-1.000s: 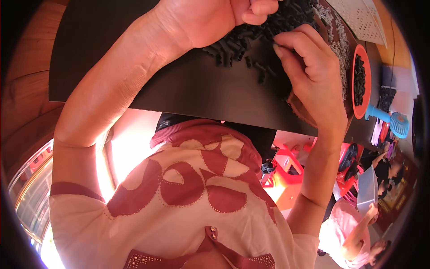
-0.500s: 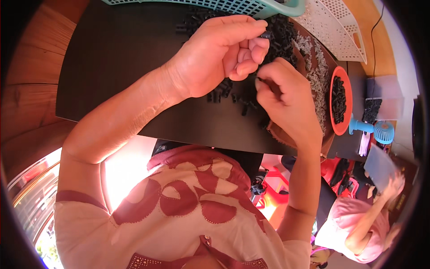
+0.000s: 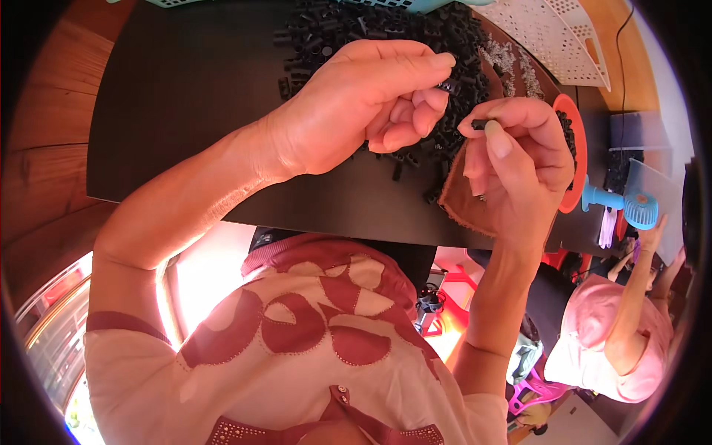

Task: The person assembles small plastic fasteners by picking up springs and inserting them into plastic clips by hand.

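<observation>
My left hand (image 3: 371, 104) is closed over the table, thumb and fingers pinching a small black part (image 3: 443, 87) that shows only at the fingertips. To its right, my right hand (image 3: 523, 148) pinches a short black cylindrical piece (image 3: 480, 124) between thumb and forefinger. The two hands are apart. Behind and beneath them spreads a heap of black plastic parts (image 3: 393, 24). Small silvery metal pieces (image 3: 504, 63) lie on a brown cloth (image 3: 466, 196), partly hidden by my right hand.
An orange-red bowl (image 3: 581, 148) of black pieces stands right of my right hand. A teal basket (image 3: 415, 4) and a white perforated basket (image 3: 545, 41) line the far edge. Beyond the bowl is a small blue fan (image 3: 639, 211). A person in pink (image 3: 612, 337) is at the lower right.
My right hand has moved right and turned over, bringing the black cylindrical piece into sight. My left hand has lowered slightly. The person at the right has shifted with raised arms.
</observation>
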Demonstrator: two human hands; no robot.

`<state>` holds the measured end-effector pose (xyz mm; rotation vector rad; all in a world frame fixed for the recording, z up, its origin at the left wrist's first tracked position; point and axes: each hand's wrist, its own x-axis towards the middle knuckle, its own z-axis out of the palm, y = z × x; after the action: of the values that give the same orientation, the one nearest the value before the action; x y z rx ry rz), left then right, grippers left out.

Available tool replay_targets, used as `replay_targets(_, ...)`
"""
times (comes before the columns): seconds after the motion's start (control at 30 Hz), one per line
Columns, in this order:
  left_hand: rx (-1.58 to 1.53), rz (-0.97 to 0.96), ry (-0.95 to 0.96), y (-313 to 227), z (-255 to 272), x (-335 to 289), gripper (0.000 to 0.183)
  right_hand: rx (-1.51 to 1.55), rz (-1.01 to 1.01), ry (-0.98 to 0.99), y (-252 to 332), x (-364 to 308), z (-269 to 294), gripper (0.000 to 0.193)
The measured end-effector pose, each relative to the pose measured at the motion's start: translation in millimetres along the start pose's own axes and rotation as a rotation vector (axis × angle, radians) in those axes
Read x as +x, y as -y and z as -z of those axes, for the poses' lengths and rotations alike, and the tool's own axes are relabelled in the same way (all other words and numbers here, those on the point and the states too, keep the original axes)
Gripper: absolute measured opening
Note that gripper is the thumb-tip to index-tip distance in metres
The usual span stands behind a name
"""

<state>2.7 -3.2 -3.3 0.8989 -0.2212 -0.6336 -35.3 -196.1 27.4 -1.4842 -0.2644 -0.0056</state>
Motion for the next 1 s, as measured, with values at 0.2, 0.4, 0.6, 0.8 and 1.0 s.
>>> replay_targets(0.2, 0.01, 0.018, 0.037, 3, 1, -1, 0.028, 0.143, 0.051, 0.003, -7, -3, 3, 0.01)
replay_targets(0.4, 0.007, 0.055, -0.008, 2, -4, -3, 0.029, 0.191, 0.068, -0.064, -6, -3, -6, 0.011)
replay_targets(0.6, 0.034, 0.059, 0.008, 5, -2, -3, 0.03, 0.109, 0.044, -0.099, -5, -6, -9, 0.008)
replay_targets(0.8, 0.039, 0.065, -0.006, 5, -7, -5, 0.034, 0.122, 0.065, -0.119, -6, -7, -18, 0.006)
replay_targets(1.0, 0.106, 0.001, -0.034, 11, -12, -5, 0.033, 0.16, 0.057, -0.15, -11, -8, -21, 0.005)
